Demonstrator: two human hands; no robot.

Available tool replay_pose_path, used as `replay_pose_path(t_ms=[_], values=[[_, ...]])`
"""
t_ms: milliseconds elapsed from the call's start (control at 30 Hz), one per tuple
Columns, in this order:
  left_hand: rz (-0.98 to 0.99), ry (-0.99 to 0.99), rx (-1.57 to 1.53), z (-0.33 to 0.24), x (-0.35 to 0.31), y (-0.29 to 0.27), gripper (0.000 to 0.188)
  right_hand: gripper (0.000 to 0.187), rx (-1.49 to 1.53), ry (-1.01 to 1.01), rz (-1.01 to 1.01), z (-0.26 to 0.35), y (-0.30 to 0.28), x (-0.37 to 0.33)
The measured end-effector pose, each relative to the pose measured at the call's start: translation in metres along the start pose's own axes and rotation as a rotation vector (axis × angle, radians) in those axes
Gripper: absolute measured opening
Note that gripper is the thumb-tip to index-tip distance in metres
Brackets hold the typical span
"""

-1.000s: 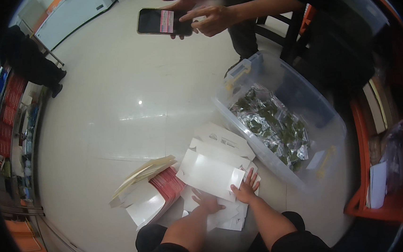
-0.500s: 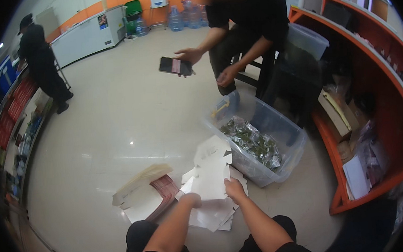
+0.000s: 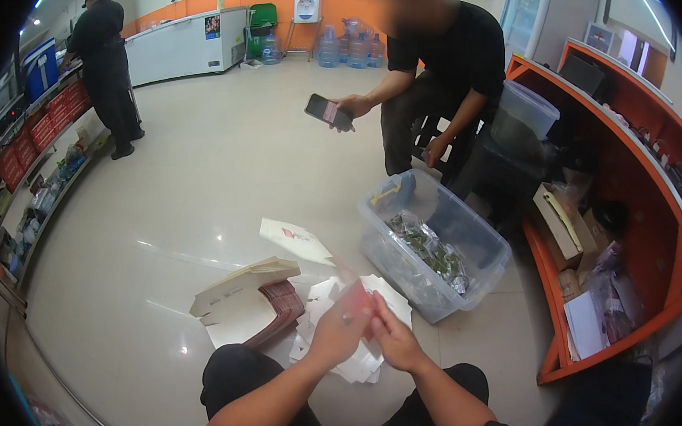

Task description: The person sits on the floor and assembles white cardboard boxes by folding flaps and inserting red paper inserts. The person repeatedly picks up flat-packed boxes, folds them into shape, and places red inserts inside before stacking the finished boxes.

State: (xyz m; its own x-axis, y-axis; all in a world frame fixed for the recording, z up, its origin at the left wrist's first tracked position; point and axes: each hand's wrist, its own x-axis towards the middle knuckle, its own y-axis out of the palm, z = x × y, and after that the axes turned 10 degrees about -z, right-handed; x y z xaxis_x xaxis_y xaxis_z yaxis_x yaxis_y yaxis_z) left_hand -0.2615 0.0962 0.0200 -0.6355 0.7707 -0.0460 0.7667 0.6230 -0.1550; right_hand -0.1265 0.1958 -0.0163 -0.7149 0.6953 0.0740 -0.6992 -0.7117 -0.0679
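Observation:
Between my hands is a folding carton, thin card, white with a red print and a red section near my fingers. My left hand is closed on its lower red part. My right hand presses against the same part from the right, fingers together; its fingertips touch the card. Beneath my hands lies a loose pile of white flat cartons on the floor. To its left stands a bent stack of cream and red carton blanks, beside my left knee.
A clear plastic tub with small packets of green leaves stands ahead right. Behind it a seated person holds a phone. An orange shelf is at right, a stocked shelf at left. Another person stands far left.
The carton was a flat white sheet low over the pile; now it is raised, turned and bent, with red showing. My hands have come closer together. The view has tilted up.

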Motion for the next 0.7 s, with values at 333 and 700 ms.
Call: replay_pose_path(t_ms=[333,700], values=[[0.233,0.11,0.017,0.017,0.001,-0.047,0.035,0.047,0.313,0.259,-0.054,0.005,0.027,-0.013],[0.181,0.121,0.092,0.034,0.043,-0.084,0.033,0.027,-0.108,0.103,0.015,-0.003,0.032,0.046]])
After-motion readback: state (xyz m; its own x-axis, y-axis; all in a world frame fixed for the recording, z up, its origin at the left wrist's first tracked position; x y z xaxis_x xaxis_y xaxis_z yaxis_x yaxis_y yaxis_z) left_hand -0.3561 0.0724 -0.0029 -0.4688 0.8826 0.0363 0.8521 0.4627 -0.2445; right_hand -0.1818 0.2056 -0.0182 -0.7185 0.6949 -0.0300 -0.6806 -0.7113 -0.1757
